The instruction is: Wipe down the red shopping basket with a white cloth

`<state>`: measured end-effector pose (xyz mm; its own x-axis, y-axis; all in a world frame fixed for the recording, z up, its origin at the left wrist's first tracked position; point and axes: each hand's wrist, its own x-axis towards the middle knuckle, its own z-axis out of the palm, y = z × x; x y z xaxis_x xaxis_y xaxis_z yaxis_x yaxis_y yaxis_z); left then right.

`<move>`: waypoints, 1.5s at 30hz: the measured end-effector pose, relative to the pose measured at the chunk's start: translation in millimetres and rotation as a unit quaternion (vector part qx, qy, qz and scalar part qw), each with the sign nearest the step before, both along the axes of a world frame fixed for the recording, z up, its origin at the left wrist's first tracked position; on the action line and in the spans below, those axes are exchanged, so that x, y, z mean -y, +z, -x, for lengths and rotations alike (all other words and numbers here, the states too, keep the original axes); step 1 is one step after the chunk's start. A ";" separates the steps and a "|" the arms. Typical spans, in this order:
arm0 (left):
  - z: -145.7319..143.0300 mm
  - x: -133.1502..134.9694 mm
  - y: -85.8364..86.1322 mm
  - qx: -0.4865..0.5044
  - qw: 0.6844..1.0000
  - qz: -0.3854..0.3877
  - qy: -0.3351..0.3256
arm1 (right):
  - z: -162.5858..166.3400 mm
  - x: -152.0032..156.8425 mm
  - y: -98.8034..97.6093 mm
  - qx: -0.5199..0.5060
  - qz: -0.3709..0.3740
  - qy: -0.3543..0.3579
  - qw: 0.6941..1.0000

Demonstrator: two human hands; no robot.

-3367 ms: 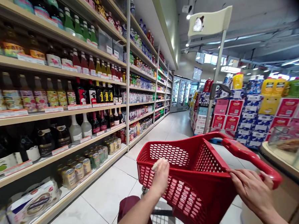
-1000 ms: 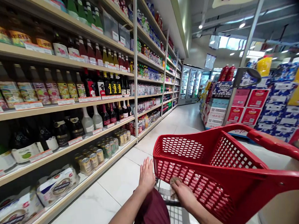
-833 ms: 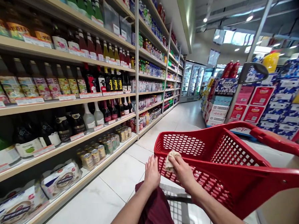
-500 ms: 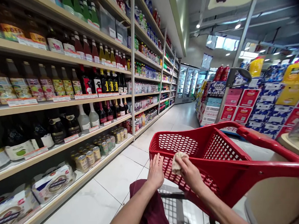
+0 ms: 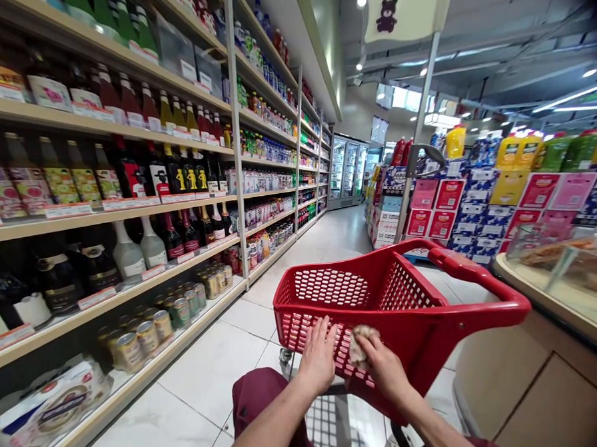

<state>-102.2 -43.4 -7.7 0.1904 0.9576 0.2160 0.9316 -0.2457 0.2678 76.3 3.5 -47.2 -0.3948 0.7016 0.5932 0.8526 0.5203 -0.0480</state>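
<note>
A red plastic shopping cart (image 5: 424,337) with perforated basket walls stands right in front of me, its handle toward the right. My right hand (image 5: 386,365) grips a crumpled, off-white cloth (image 5: 361,347) and presses it against the outer side wall of the basket. Just to the left, my left hand (image 5: 318,357) lies with straight fingers against the same wall, holding nothing. Part of the cloth is hidden under the right fingers.
Shelves of bottles and cans (image 5: 177,203) line the left side. Stacked drink cartons (image 5: 442,209) are at the right, behind a pole with a bear flag (image 5: 407,11). A rounded counter (image 5: 540,344) stands close on the right. Glass-door fridges (image 5: 346,171) are far ahead.
My view has turned to the right. My left hand has slid rightward along the basket wall, nearer the cloth. The cloth is lower on the wall, still in my right hand.
</note>
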 end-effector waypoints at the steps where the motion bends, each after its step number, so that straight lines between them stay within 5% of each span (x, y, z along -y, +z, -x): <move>1: -3.0 0.3 0.9 -0.003 1.000 0.003 -0.005 | -4.7 2.0 -1.8 0.009 0.010 0.003 1.000; 8: -21.7 -5.4 12.3 0.002 1.000 -0.016 -0.020 | -34.1 -12.6 25.0 -0.070 -0.127 -0.017 0.989; 14: -31.0 -5.2 10.9 0.002 0.998 -0.025 -0.052 | -59.6 4.2 0.6 0.005 -0.032 -0.036 0.999; 19: -43.8 -17.4 15.4 -0.004 0.999 -0.021 -0.041 | -81.1 8.2 24.0 -0.019 -0.094 -0.123 0.988; 23: -48.0 -29.6 20.7 -0.024 0.999 -0.016 -0.019 | -94.5 14.9 19.6 0.045 -0.001 -0.104 0.994; 29: -44.3 -31.5 23.0 -0.051 0.998 -0.027 -0.016 | -120.9 15.1 25.1 -0.046 -0.131 -0.169 0.976; 34: -43.7 -30.9 23.4 -0.058 0.998 -0.023 -0.007 | -128.4 19.1 16.3 0.001 -0.076 -0.086 0.993; 40: -41.9 -34.7 18.7 -0.051 0.998 -0.034 -0.005 | -153.0 7.6 67.1 -0.128 -0.246 -0.192 0.941; 45: -41.2 -35.2 17.4 -0.049 0.998 -0.030 -0.007 | -158.5 10.5 63.4 -0.028 -0.183 -0.104 0.977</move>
